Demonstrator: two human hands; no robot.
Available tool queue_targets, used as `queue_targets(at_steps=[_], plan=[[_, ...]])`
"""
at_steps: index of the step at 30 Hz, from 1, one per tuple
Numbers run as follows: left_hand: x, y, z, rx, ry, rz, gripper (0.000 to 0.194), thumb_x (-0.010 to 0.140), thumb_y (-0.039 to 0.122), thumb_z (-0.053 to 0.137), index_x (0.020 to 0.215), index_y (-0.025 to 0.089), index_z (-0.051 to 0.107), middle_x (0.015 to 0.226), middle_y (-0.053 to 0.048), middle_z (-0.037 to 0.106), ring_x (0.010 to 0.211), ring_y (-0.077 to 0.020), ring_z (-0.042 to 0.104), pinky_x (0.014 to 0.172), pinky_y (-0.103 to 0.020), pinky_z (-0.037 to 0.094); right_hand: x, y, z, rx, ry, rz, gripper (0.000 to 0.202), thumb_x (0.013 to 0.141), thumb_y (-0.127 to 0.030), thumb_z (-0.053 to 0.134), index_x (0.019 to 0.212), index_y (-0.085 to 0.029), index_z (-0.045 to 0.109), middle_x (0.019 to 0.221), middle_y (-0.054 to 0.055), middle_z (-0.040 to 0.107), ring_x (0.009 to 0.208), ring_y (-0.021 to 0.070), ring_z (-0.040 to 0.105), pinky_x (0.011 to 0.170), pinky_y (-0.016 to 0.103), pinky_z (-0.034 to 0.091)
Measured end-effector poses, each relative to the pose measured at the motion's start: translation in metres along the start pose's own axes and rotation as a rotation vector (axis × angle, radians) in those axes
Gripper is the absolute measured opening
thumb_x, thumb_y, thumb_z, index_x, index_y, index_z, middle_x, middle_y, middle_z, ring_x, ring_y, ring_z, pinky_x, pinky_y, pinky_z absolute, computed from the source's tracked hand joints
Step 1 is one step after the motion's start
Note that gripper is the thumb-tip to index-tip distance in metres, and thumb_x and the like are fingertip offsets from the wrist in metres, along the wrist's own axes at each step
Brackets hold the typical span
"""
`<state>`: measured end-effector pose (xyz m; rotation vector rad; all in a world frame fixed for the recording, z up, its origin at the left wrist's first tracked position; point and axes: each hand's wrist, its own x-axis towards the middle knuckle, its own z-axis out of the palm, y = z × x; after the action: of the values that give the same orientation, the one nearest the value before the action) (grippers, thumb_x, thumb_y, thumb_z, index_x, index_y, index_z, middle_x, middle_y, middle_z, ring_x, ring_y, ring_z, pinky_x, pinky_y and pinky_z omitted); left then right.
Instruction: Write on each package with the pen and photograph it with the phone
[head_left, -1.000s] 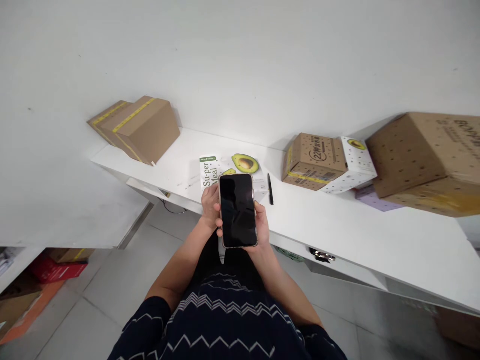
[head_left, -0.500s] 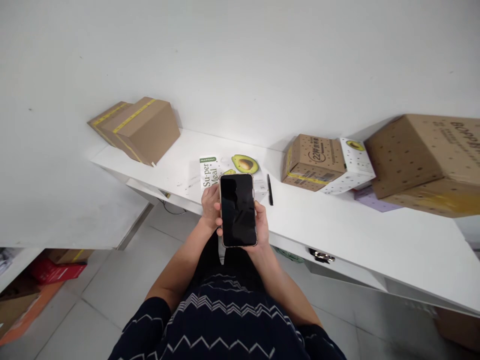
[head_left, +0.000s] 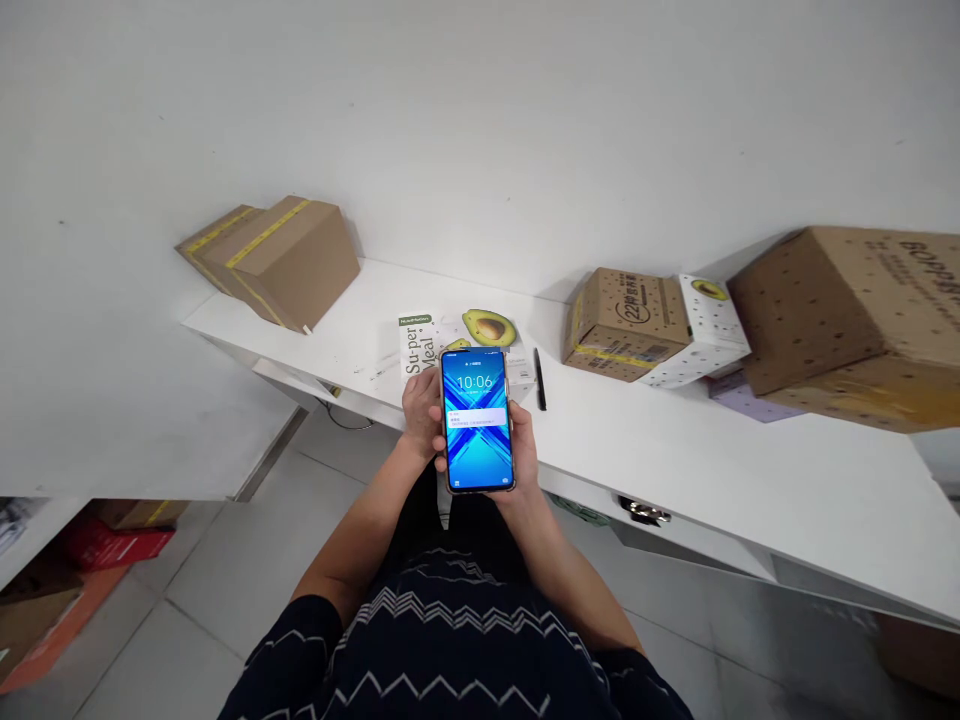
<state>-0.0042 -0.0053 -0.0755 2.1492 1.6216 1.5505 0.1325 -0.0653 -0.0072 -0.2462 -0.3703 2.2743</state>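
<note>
A smartphone (head_left: 478, 450) in a clear case stands lit in front of my body, its blue lock screen reading 10:06 with a notification banner. My right hand (head_left: 523, 445) grips it from the right, fingertips wrapped round to its left edge. Just left of the phone, my left hand (head_left: 420, 408) is curled closed, partly hidden behind it; what it holds, if anything, does not show. Beyond both hands lies a white box (head_left: 412, 350) printted "Su-per Meal" with avocado pictures, its near part covered by the phone and left hand. A black pen (head_left: 540, 380) lies right of this box.
Two taped cardboard boxes (head_left: 292, 265) sit at the left end of the white table (head_left: 652, 440). On the right stand a dotted carton (head_left: 630, 315), a white avocado box (head_left: 716, 325), a purple box (head_left: 750, 398) and a large carton (head_left: 847, 310). A wall rises behind.
The phone's screen has gone from black to lit, showing the lock screen. Both hands and the surrounding things are in practically the same places.
</note>
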Motion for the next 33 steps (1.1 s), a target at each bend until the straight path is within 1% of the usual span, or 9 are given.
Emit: queue_targets(at_steps=[3,10,13,16,18,21,25,29,33], plan=[[0.005,0.005,-0.003,0.171,0.051,0.19,0.03,0.104,0.035,0.04,0.086,0.022,0.06,0.076,-0.005,0.064,0.079,-0.0198,0.061,0.073,-0.035,0.043,0.0,0.0,0.001,0.0,-0.008,0.006,0.067,0.082,-0.067,0.047,0.129,-0.019,0.054,0.118,0.016,0.071,0.099,0.0303,0.068,0.079,0.052,0.057],[0.015,0.023,-0.014,0.335,0.115,0.345,0.024,0.099,0.024,0.045,0.081,0.023,0.06,0.074,-0.003,0.065,0.075,-0.0188,0.059,0.069,-0.035,0.039,-0.011,-0.008,-0.007,-0.04,0.054,-0.072,0.068,0.081,-0.065,0.052,0.131,-0.019,0.056,0.121,0.014,0.071,0.098,0.0305,0.07,0.079,0.051,0.06],[0.017,0.027,-0.016,0.327,0.078,0.381,0.015,0.093,0.021,0.054,0.081,0.023,0.062,0.083,-0.004,0.07,0.083,-0.0195,0.063,0.074,-0.035,0.041,-0.032,-0.023,-0.017,-0.122,0.186,-0.205,0.065,0.078,-0.064,0.058,0.128,-0.021,0.06,0.119,0.012,0.073,0.096,0.0301,0.071,0.078,0.048,0.061],[0.019,0.029,-0.021,0.212,0.019,0.314,0.01,0.091,0.02,0.058,0.088,0.024,0.066,0.088,-0.005,0.072,0.089,-0.0209,0.065,0.077,-0.036,0.044,-0.063,-0.043,-0.035,-0.281,0.425,-0.394,0.064,0.075,-0.063,0.062,0.125,-0.023,0.062,0.117,0.011,0.073,0.092,0.0298,0.072,0.076,0.045,0.061],[0.02,0.029,-0.028,0.096,0.009,0.233,0.011,0.09,0.021,0.058,0.095,0.025,0.068,0.093,-0.006,0.072,0.093,-0.0222,0.065,0.082,-0.037,0.048,-0.085,-0.055,-0.053,-0.423,0.663,-0.492,0.062,0.076,-0.062,0.06,0.123,-0.021,0.062,0.12,0.012,0.071,0.088,0.0283,0.073,0.073,0.042,0.061],[0.023,0.025,-0.042,-0.011,0.081,0.031,0.015,0.089,0.028,0.06,0.101,0.024,0.069,0.099,-0.008,0.071,0.1,-0.0245,0.064,0.094,-0.042,0.048,-0.117,-0.069,-0.084,-0.679,1.068,-0.511,0.062,0.079,-0.062,0.056,0.123,-0.019,0.06,0.126,0.013,0.067,0.086,0.0242,0.071,0.071,0.036,0.058],[0.019,0.006,-0.057,-0.178,0.17,-0.433,0.027,0.087,0.04,0.063,0.109,0.024,0.065,0.112,-0.008,0.067,0.109,-0.0235,0.06,0.095,-0.039,0.048,-0.149,-0.077,-0.118,-1.196,1.485,-0.362,0.069,0.082,-0.062,0.052,0.138,-0.021,0.053,0.127,0.014,0.065,0.1,0.0293,0.067,0.083,0.042,0.053],[0.01,-0.016,-0.06,-0.431,0.067,-0.848,0.037,0.083,0.048,0.065,0.112,0.025,0.062,0.11,-0.006,0.063,0.103,-0.0209,0.059,0.083,-0.031,0.049,-0.153,-0.076,-0.131,-1.705,1.59,-0.151,0.078,0.085,-0.057,0.05,0.149,-0.012,0.045,0.126,0.022,0.064,0.112,0.0391,0.061,0.093,0.051,0.047],[0.003,-0.024,-0.059,-0.501,-0.018,-1.03,0.042,0.084,0.057,0.06,0.114,0.028,0.06,0.116,-0.004,0.064,0.109,-0.0224,0.058,0.076,-0.029,0.047,-0.139,-0.07,-0.131,-2.045,1.615,-0.099,0.07,0.092,-0.051,0.045,0.149,-0.011,0.044,0.136,0.025,0.058,0.112,0.0427,0.059,0.089,0.053,0.046]])
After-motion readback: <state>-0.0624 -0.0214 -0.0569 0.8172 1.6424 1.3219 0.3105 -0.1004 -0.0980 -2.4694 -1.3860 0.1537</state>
